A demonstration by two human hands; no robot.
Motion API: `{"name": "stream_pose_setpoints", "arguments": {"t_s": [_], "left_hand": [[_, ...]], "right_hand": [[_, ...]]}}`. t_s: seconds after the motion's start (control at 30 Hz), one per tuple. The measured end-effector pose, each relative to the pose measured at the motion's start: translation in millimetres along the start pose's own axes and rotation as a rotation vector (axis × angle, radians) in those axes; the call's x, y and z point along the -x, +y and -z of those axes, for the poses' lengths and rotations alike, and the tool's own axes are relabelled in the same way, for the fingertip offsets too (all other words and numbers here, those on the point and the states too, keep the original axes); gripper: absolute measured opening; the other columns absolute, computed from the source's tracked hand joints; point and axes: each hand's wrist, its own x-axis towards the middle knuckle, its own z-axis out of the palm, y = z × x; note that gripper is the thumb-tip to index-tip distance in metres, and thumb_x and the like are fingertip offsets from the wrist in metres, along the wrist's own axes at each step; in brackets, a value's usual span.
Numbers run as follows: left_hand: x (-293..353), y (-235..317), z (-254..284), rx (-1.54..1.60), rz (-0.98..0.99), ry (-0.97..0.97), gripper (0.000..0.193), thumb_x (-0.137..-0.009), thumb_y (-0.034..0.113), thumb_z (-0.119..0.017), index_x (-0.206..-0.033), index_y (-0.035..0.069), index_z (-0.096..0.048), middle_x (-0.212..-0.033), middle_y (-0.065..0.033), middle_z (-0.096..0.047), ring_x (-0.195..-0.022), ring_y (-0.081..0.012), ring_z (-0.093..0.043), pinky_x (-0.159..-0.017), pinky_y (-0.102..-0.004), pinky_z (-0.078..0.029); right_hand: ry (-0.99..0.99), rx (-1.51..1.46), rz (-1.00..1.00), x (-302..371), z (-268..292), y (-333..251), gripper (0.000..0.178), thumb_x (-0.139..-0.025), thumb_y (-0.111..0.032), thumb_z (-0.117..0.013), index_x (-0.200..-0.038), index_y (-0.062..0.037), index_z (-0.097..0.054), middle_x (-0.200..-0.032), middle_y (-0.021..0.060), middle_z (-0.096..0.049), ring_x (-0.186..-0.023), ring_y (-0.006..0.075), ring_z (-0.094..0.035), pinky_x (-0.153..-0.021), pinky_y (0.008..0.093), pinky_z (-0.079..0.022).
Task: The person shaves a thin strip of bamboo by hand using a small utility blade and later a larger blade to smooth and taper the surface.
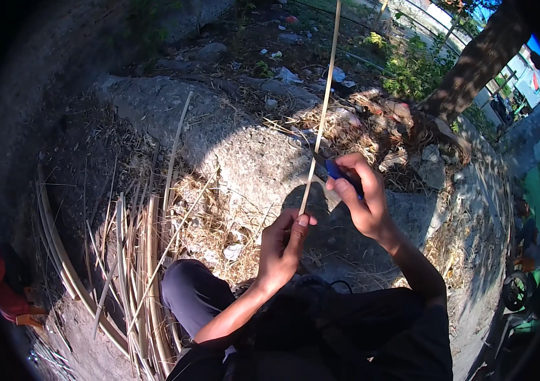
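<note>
A long, thin, pale strip that looks like bamboo [326,105] rises from my left hand [280,249] and runs out past the top edge of the view. My left thumb and fingers pinch its lower end. Just right of the strip, my right hand [368,202] is closed around a knife with a blue handle [336,171]. Its dark, narrow blade points left and meets or crosses the strip a little above my left hand; whether it cuts in, I cannot tell.
Several long bamboo strips [151,254] lie to my left beside my knee. Ahead is a rough stone ledge [244,152] with dry shavings [197,209] around it. A tree trunk [482,60] leans at the far right. A person in red [11,292] is at the left edge.
</note>
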Motion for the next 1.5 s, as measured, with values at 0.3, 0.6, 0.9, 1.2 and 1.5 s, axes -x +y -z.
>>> {"name": "stream_pose_setpoints", "arguments": {"t_s": [0.3, 0.6, 0.9, 1.2, 1.5], "left_hand": [[3, 10, 1, 0.093, -0.044, 0.024, 0.031, -0.114, 0.031, -0.052, -0.103, 0.005, -0.066, -0.064, 0.0101, -0.042, -0.056, -0.0001, -0.034, -0.050, -0.0229, -0.024], [3, 13, -3, 0.110, -0.016, 0.064, 0.030, -0.114, 0.029, -0.052, -0.100, 0.006, -0.065, -0.065, 0.0101, -0.042, -0.056, 0.0002, -0.035, -0.050, -0.0225, -0.024], [5, 15, 0, 0.009, -0.049, 0.061, 0.031, -0.114, 0.032, -0.052, -0.100, 0.006, -0.063, -0.062, 0.0092, -0.042, -0.052, -0.0015, -0.033, -0.048, -0.0226, -0.025], [12, 0, -1, -0.109, 0.006, 0.035, 0.031, -0.113, 0.028, -0.055, -0.094, 0.006, -0.068, -0.064, 0.0091, -0.039, -0.059, -0.0022, -0.030, -0.052, -0.0269, -0.021], [13, -7, 3, -0.161, 0.024, 0.005, 0.030, -0.112, 0.027, -0.055, -0.097, 0.005, -0.069, -0.064, 0.0070, -0.042, -0.059, -0.0026, -0.032, -0.052, -0.0276, -0.025]], "right_hand": [[-0.118, 0.428, 0.342, 10, -2, -6, 0.027, -0.086, -0.020, -0.085, -0.107, -0.0059, -0.074, -0.096, 0.0091, -0.079, -0.077, 0.0246, -0.077, -0.066, 0.0329, -0.060], [-0.094, 0.455, 0.414, 10, -5, 1, 0.030, -0.084, -0.018, -0.085, -0.111, -0.0090, -0.075, -0.095, 0.0066, -0.078, -0.074, 0.0232, -0.076, -0.063, 0.0332, -0.060], [-0.036, 0.481, 0.363, 1, 0, -7, 0.030, -0.082, -0.013, -0.088, -0.107, -0.0035, -0.075, -0.097, 0.0116, -0.078, -0.079, 0.0263, -0.077, -0.070, 0.0337, -0.060], [0.179, 0.467, 0.239, -54, 42, 20, 0.025, -0.094, -0.023, -0.080, -0.106, -0.0034, -0.071, -0.092, 0.0128, -0.078, -0.081, 0.0255, -0.079, -0.072, 0.0326, -0.059], [0.450, 0.393, 0.251, -176, 94, 89, 0.021, -0.098, -0.022, -0.077, -0.104, -0.0020, -0.072, -0.071, 0.0082, -0.070, -0.060, 0.0093, -0.059, -0.054, 0.0298, -0.039]]}}
